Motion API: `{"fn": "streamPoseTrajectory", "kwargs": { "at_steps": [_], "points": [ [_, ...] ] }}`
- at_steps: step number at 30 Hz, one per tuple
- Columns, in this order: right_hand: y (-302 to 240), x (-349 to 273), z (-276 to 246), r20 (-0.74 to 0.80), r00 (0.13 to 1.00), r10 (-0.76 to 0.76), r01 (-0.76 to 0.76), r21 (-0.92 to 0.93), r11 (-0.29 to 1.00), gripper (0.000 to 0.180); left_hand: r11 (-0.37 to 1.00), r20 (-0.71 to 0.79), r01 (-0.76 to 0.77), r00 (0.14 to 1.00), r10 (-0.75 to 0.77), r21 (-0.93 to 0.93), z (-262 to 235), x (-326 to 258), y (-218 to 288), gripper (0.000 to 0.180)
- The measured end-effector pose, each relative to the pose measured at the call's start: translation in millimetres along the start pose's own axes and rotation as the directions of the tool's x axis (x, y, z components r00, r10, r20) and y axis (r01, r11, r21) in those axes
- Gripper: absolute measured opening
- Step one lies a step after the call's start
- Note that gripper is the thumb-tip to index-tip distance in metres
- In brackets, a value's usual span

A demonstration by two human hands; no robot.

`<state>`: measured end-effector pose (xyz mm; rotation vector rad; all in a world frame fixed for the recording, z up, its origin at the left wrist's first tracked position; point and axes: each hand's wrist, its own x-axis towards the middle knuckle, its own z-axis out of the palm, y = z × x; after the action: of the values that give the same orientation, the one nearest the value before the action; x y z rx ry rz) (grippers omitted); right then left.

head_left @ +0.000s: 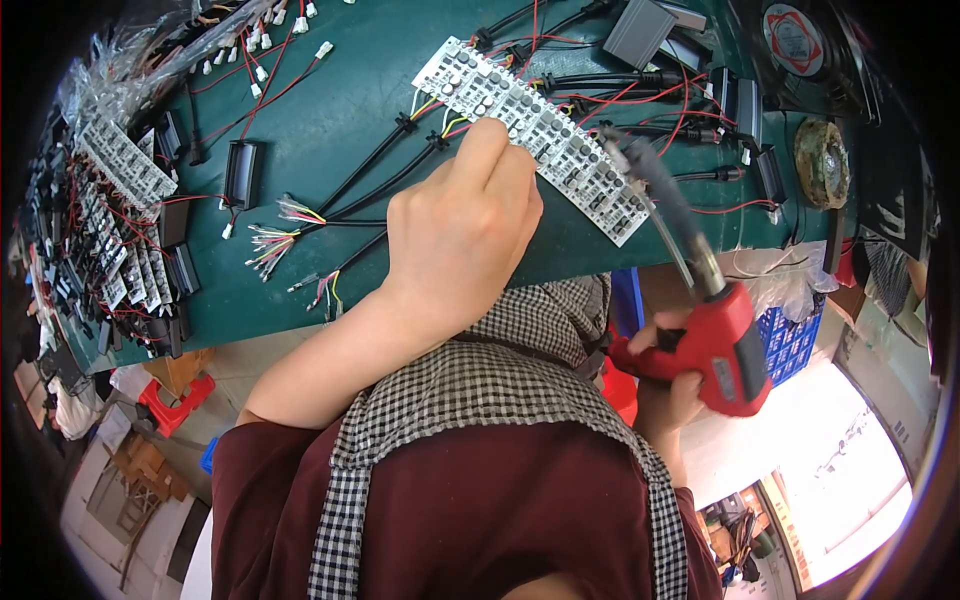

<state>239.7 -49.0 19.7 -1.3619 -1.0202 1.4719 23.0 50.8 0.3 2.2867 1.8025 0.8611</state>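
A long white circuit board panel, populated with small components, lies at a slant across the green bench. My left hand is closed at its near edge, with the fingers curled down. Black cables run in under this hand, and it appears to grip one; the fingertips and wire ends are hidden. In my right hand is a red soldering gun, held at the bench's front edge. Its metal tip, blurred by motion, reaches up over the right end of the panel.
Stripped cable ends fan out left of my left hand. A black housing lies beyond them. Boards and cables are heaped at far left. More black housings lie at the back right, near a solder-stained round dish.
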Motion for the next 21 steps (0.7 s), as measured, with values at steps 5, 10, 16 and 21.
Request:
{"fn": "streamPoseTrajectory", "kwargs": {
  "at_steps": [5, 10, 16, 21],
  "points": [
    [0.9, 39.2, 1.9, -0.106, 0.99, -0.094, 0.129, 0.394, 0.91, 0.076, 0.994, 0.021, -0.025, 1.0, 0.023, 0.108, -2.2, -2.2, 1.2, 0.011],
    [-2.1, 54.7, 13.4, 0.038, 0.999, -0.025, -0.005, 0.644, 0.765, 0.073, 0.994, 0.089, 0.007, 0.996, -0.016, 0.105, -10.6, -2.9, 2.6, 0.009],
    [-0.5, 46.0, 46.3, 0.166, 0.986, 0.01, -0.11, 0.606, 0.788, 0.074, 0.996, 0.127, 0.0, 0.992, -0.012, 0.092, -37.5, -1.1, -25.9, 0.012],
    [-0.8, 49.9, 56.3, 0.202, 0.979, 0.023, -0.139, 0.582, 0.801, 0.075, 0.995, 0.179, -0.091, 0.98, 0.083, 0.034, -53.8, -2.7, -43.2, 0.015]
  ]
}}
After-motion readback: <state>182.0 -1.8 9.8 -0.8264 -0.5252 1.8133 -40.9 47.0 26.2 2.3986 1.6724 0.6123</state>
